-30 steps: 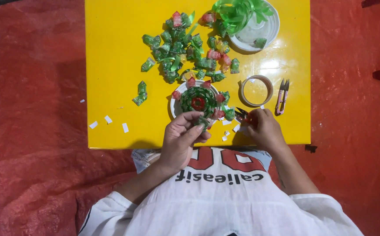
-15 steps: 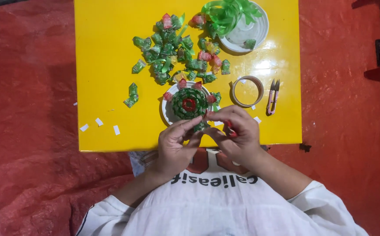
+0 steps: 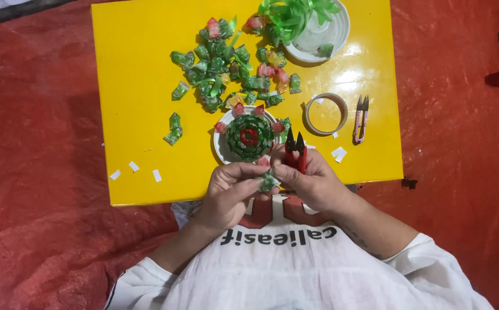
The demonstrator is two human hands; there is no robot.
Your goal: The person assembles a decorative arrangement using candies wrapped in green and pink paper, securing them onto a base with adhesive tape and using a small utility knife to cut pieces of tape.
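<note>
Meanwhile, both hands meet at the near edge of the yellow table: the left hand pinches a small green folded piece, while the right hand grips red-handled snips just beside the round green rosette.

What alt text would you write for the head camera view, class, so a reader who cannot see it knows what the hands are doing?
Seen from above, a person's left hand and right hand pinch a small folded green piece at the near edge of a yellow table, the right hand also holding red snips. Beyond them sit a round green and red woven piece, a heap of folded wrappers and a tape roll.
</note>
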